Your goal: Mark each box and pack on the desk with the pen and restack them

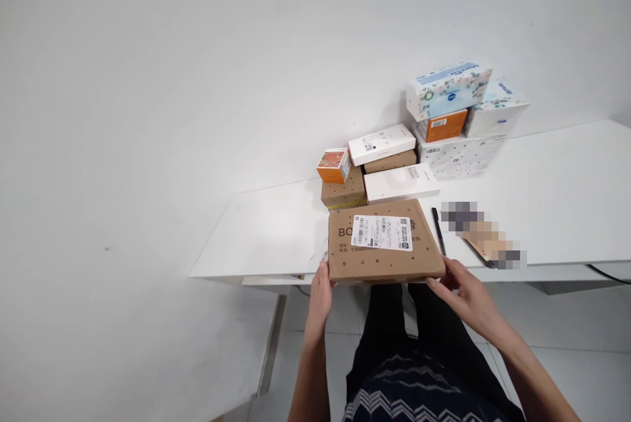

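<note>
A brown cardboard box (379, 263) with a white shipping label (382, 233) and dark printing is held at the front edge of the table. My left hand (320, 294) grips its near left corner, and my right hand (466, 290) grips the near right corner. Fingers on both sides run partly out of sight behind or under the box. Just beyond it lies a white power bank box (401, 183). A black pen (438, 231) rests close to the box's right side.
Behind stand a small orange box (333, 167) on a brown box (342, 193), and another white box (382, 144). Tissue packs (449, 93) and an orange carton (446, 126) top a white patterned box (463, 158). A blurred item (486, 234) lies right on the white table (566, 192), against the wall.
</note>
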The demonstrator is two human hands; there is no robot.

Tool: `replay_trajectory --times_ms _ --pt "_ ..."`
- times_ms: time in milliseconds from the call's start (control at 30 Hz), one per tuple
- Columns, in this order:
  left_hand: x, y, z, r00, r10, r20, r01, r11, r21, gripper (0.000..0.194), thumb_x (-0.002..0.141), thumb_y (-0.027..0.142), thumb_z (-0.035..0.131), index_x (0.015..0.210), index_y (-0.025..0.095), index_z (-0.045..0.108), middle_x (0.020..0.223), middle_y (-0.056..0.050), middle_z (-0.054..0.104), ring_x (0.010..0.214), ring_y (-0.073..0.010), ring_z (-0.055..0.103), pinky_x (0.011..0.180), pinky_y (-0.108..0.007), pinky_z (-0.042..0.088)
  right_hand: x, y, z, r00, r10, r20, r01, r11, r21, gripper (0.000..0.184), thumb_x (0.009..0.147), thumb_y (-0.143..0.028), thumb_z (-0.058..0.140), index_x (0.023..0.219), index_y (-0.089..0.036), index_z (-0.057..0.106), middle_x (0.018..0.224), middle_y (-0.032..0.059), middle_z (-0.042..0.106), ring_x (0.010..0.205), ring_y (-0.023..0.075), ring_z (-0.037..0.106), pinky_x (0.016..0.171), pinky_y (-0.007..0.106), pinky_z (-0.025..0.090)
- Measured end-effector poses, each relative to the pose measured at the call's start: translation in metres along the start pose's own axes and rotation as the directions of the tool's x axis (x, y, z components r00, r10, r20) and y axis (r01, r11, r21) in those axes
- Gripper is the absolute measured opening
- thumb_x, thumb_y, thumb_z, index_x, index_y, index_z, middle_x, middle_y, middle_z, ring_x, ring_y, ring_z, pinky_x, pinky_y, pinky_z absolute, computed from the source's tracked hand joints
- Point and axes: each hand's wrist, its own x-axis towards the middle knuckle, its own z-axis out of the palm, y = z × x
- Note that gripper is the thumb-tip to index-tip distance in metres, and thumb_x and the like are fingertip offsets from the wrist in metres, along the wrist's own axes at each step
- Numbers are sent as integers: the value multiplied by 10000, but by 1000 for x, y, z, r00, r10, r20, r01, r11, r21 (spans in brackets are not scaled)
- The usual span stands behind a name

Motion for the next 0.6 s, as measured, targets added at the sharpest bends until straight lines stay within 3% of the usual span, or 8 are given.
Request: replay_trajectory --times_ms 133,367,600 --pt "1 -5 2 1000 -5 6 5 1000 -5 650 873 658 266 1104 177 636 1124 -107 651 983 -241 591 792 -346 511 3 7 3 999 -35 -20 34 999 -18 534 863 -471 501 1344 -258 407 842 26 541 673 161 540 618 297 496" --pt "4 -15 5 998 -21 64 27 996 -88 669 875 656 273 1260 183 549 1282 -109 577 1200 -258 509 946 -381 469 7 17 11 998 48 48 -43 993 -109 490 861 -469 483 1288 -230 446 908 52 590 667 182 609 612 328 516" --pt "-7 -1 -15 997 49 59 -42 992 -121 665 885 635 268 1201 158 606 1220 -124 620 1171 -282 532 1014 -410 415 -6 -7 -13 997 14 80 -11 999 -40 394 862 -491 493 1184 -264 491 930 62 619 732 208 608 621 326 501"
